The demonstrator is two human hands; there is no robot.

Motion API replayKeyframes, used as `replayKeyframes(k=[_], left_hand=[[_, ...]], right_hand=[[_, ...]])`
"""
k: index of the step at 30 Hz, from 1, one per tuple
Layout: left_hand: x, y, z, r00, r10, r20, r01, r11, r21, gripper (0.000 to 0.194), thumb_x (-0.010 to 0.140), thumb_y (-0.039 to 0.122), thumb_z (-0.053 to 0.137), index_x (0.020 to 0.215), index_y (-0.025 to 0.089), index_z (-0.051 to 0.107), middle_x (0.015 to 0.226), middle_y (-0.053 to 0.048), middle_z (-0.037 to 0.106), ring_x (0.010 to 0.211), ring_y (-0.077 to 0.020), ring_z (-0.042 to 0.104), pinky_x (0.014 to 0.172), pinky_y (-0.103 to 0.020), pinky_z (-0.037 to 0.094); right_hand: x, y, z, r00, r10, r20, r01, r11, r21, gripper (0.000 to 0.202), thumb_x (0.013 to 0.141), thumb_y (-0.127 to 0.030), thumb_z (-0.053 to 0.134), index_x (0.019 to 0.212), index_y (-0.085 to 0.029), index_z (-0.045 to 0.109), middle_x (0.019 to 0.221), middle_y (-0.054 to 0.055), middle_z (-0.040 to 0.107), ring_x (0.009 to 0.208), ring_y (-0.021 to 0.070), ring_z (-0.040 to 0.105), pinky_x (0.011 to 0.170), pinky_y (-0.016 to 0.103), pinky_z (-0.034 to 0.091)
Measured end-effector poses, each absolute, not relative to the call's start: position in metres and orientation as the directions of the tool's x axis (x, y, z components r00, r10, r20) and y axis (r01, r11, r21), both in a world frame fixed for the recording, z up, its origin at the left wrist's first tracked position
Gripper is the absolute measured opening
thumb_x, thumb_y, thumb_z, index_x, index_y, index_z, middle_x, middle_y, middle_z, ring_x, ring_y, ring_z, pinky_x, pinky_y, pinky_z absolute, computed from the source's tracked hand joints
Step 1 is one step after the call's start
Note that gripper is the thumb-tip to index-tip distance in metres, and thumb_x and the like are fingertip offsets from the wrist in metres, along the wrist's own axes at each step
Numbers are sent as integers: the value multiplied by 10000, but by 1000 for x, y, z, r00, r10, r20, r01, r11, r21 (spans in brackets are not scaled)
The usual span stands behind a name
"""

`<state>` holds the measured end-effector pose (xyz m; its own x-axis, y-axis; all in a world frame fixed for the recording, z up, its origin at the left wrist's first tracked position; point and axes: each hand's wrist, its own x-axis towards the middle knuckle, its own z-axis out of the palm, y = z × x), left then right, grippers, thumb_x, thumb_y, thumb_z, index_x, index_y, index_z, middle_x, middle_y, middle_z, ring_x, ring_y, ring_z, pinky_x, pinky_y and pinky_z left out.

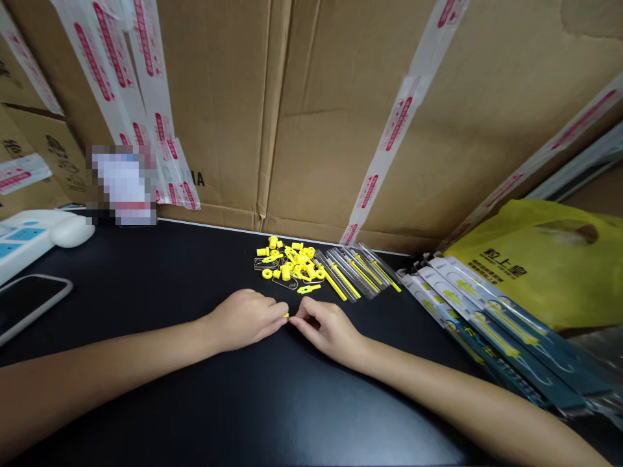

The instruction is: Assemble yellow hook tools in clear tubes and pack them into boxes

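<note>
My left hand point(248, 319) is closed, with a small yellow piece point(286, 316) showing at its fingertips. Almost touching it from the right, my right hand point(328, 326) pinches its thumb and fingers together beside that piece; whatever it grips is too small to make out. Just beyond both hands lies a loose pile of yellow plastic parts point(287, 272) mixed with bent metal wire pieces point(285, 283). Clear tubes with yellow rods point(357, 271) lie side by side to the right of the pile.
Packaged items point(487, 318) and a yellow plastic bag point(549, 259) are on the right of the black table point(233, 415). A phone point(32, 301) and a white power strip point(29, 240) sit at the left. Taped cardboard point(311, 130) stands behind.
</note>
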<state>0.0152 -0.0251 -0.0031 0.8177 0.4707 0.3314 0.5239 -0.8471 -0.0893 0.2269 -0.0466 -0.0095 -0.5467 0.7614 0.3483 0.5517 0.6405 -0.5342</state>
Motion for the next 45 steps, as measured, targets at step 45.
replayKeyframes(k=[45], left_hand=[[14, -24, -6, 825, 443, 350, 515, -845, -143, 215, 938, 283, 414, 747, 203, 471, 647, 33, 604, 570, -150, 588, 564, -285, 354]], right_hand=[[227, -45, -8, -665, 688, 289, 612, 724, -317, 231, 963, -280, 355, 756, -201, 424, 638, -11, 486, 563, 121, 446, 558, 227, 311]])
